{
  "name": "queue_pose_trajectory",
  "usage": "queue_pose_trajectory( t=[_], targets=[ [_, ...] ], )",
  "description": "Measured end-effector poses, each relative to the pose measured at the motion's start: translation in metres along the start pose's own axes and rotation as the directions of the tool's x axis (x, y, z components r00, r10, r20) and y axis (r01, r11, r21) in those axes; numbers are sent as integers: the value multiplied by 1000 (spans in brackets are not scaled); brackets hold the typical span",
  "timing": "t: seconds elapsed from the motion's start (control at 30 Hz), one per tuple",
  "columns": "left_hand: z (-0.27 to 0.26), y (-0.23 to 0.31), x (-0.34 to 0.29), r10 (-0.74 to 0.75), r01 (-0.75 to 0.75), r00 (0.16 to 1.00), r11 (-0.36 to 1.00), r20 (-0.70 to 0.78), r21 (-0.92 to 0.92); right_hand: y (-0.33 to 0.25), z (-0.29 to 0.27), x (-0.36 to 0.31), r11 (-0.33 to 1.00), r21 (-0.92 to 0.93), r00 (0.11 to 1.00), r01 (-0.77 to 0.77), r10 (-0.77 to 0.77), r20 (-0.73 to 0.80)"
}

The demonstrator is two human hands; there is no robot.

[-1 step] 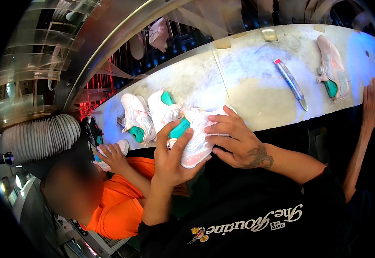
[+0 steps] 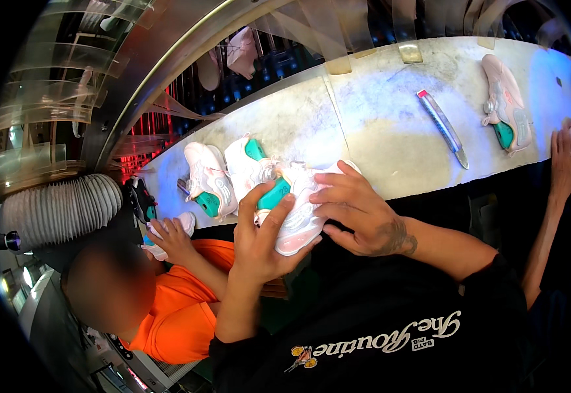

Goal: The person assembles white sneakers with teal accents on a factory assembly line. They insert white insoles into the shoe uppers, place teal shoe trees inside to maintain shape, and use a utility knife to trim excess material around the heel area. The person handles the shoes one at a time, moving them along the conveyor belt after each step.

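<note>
- Shoe (image 2: 302, 226), white and pink: held in the grip at the table's near edge, with a green form (image 2: 280, 188) in its opening.
- Left hand (image 2: 259, 245): thumb and fingers pinch the shoe from its left side.
- Right hand (image 2: 357, 213): fingers spread over the shoe's right side; I cannot tell whether they squeeze or only rest.
- Just beyond the grip to the left, two similar shoes (image 2: 201, 164) hold green forms too; another filled shoe (image 2: 507, 92) stands well to the right.
- Pale, stained table (image 2: 390, 124) beyond the grip; a slim blue-and-silver tool (image 2: 441, 128) lies on it, right of the grip.
- Left of the grip, a person in an orange shirt (image 2: 177, 327) handles a pale shoe; farther left is a ribbed hose (image 2: 62, 208).
- Clear plastic strips (image 2: 341, 33) hang beyond the table.
- Since the earlier frame, the right fingertips have shifted slightly left; the held shoe has hardly moved.
</note>
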State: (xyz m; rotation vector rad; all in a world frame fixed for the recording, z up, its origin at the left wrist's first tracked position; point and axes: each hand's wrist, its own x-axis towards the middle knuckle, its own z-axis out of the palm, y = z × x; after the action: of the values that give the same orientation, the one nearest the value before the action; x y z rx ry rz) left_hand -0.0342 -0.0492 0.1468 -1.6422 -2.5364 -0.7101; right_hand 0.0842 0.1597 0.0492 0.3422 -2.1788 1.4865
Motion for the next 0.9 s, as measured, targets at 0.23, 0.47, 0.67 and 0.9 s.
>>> queue_pose_trajectory(
  t=[0.23,0.47,0.67,0.9],
  targets=[
    [-24,17,15,-325,309,925,945,196,109,3,0,25,999,-37,1000,15,-14,12],
    [18,7,-14,-128,144,986,978,-110,150,14,15,26,999,-30,998,-35,34,-55],
    [32,-9,-21,0,34,979,986,-201,163,15,13,32,988,-66,990,-143,142,-19],
    [24,-10,-15,18,8,988,986,-155,164,22,15,22,984,-36,984,-174,175,30]
  ],
)
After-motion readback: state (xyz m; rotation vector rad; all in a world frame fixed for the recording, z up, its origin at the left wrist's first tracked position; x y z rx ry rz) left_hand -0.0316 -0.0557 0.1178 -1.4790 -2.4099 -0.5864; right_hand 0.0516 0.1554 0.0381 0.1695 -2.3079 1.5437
